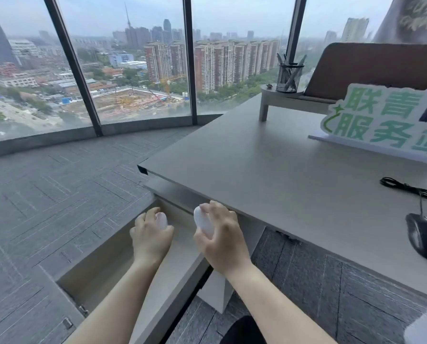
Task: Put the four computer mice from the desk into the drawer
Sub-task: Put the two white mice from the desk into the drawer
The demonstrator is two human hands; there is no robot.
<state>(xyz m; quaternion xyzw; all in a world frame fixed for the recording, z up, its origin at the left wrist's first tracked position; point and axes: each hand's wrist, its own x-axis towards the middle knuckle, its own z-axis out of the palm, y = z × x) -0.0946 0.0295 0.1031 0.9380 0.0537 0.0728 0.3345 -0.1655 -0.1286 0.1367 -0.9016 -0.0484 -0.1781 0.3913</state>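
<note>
Under the desk's left end a drawer (pixel 91 271) stands pulled out. My left hand (pixel 151 238) reaches into it, fingers curled around a white mouse (pixel 162 219) near the drawer's far end. My right hand (pixel 221 240) holds a second white mouse (pixel 203 220) above the drawer's right wall, close under the desk edge. A black wired mouse (pixel 424 238) lies on the desk (pixel 269 170) at the far right, its coiled cable (pixel 406 187) trailing behind it. Most of the drawer's inside is hidden by my arms.
A green-lettered sign (pixel 386 120) stands at the desk's back right. A mesh pen cup (pixel 289 76) sits on a small riser (pixel 282 100) by a brown panel. Grey carpet (pixel 46 194) and tall windows lie to the left. The desk's leg (pixel 217 291) stands beside the drawer.
</note>
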